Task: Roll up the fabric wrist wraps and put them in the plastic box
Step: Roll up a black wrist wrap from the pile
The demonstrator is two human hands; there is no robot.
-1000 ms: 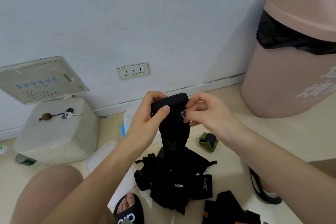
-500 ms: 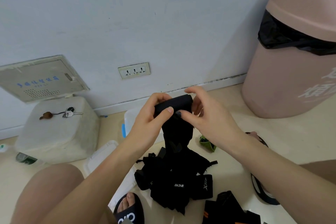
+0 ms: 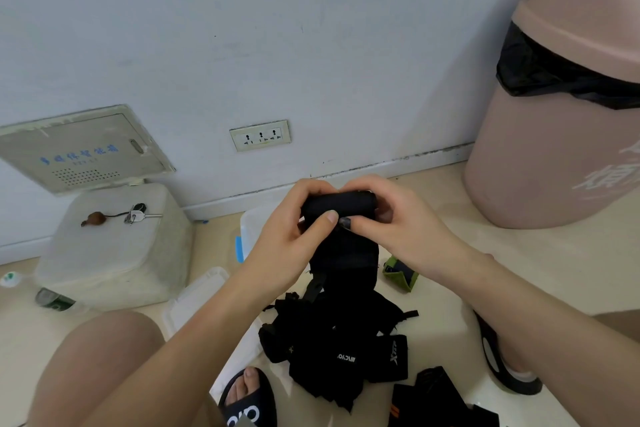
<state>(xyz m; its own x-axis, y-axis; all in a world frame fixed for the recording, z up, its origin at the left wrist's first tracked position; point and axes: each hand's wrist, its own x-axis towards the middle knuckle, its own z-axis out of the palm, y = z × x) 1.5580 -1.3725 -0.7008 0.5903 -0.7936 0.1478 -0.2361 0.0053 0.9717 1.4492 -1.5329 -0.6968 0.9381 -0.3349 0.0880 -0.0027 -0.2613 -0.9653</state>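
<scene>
1. Above the heap of black fabric wraps, left hand and right hand pinch the black fabric wrist wrap, rolling (tail hanging)
2. Next: finish winding, then drop it into the clear plastic box behind the heap

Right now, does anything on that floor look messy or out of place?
Yes. A tangled heap of black wraps sprawls unrolled below both hands, and a green-edged wrap lies apart by itself. The left hand and right hand grip the half-rolled wrap; its loose tail hangs toward the heap.
</scene>
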